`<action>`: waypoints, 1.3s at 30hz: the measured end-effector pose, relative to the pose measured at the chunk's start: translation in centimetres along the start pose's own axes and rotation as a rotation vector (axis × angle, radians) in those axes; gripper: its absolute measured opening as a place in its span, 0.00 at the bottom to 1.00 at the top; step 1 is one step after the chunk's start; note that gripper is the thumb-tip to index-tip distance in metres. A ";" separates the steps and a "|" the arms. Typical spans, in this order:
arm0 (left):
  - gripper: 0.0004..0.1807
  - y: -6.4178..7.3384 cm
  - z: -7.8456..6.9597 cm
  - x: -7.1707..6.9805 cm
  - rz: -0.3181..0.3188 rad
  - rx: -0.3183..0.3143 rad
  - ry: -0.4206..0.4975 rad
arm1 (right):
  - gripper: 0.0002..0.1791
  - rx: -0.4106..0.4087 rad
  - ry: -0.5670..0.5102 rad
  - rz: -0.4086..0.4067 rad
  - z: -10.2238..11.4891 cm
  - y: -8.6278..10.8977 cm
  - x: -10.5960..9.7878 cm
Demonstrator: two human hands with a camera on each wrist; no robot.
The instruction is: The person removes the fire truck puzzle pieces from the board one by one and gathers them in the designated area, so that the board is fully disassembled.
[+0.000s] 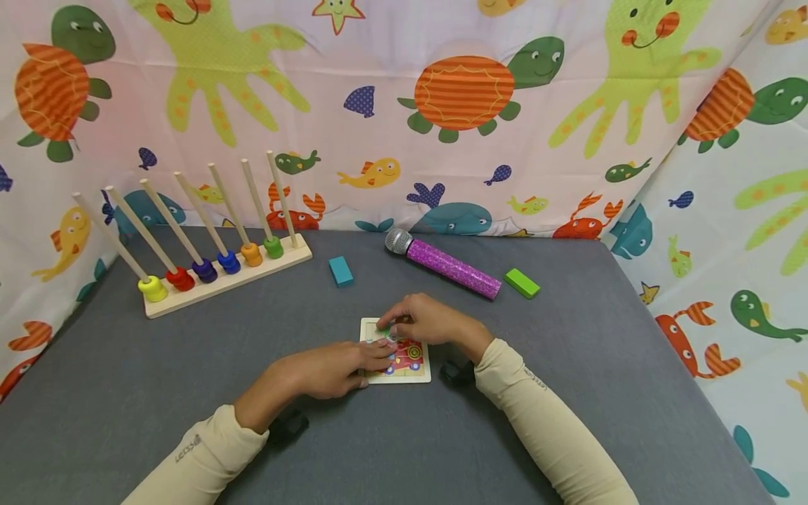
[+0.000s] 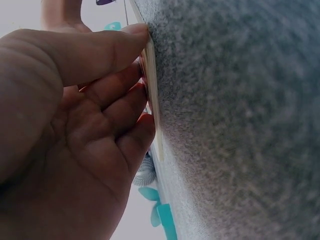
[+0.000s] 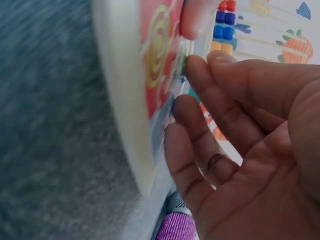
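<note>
A small wooden picture puzzle [image 1: 424, 373] with a red vehicle on it lies flat on the grey table. My left hand [image 1: 337, 368] rests on its left part, fingers stretched over the picture. In the left wrist view, the left thumb [image 2: 107, 52] lies at the board's edge. Over the puzzle's top left part, my right hand [image 1: 435, 324] bends its fingers down and pinches a small green puzzle piece [image 1: 382, 327] between index finger and thumb. In the right wrist view, the other right fingertips sit at the board's face; most of the piece is hidden.
Behind the puzzle lie a blue block [image 1: 341, 272], a glittery purple microphone [image 1: 451, 266] and a green block [image 1: 522, 283]. A wooden peg stand [image 1: 227, 286] with coloured beads stands at the back left. A sea-animal curtain [image 1: 372, 42] hangs behind the table.
</note>
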State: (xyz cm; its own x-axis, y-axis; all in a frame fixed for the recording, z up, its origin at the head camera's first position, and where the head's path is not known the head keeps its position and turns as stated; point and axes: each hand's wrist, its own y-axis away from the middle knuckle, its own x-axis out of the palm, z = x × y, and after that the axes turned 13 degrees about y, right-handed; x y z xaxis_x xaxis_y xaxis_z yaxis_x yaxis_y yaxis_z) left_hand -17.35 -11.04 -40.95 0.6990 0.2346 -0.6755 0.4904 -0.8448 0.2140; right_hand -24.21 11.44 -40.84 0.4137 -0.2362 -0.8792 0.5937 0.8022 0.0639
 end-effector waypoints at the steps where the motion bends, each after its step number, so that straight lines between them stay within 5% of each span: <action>1: 0.26 0.0 0.0 0.0 -0.003 0.006 -0.005 | 0.15 0.002 0.003 0.001 0.0 0.0 0.0; 16: 0.26 -0.3 -0.1 0.0 0.010 0.007 0.019 | 0.17 0.015 0.019 -0.048 -0.1 0.5 0.4; 30: 0.26 -0.2 0.0 0.0 0.010 -0.011 0.015 | 0.14 0.023 0.155 -0.018 0.3 0.0 0.6; 39: 0.26 0.0 0.2 0.0 0.002 -0.005 0.025 | 0.13 0.029 0.112 0.030 0.5 -0.4 0.3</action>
State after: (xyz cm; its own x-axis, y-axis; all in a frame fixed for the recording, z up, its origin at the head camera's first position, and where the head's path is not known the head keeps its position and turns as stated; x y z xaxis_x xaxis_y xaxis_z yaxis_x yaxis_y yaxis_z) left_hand -17.44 -11.10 -41.07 0.7128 0.2445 -0.6574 0.4912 -0.8430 0.2191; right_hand -23.98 10.84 -40.86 0.3528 -0.1487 -0.9238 0.6031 0.7910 0.1030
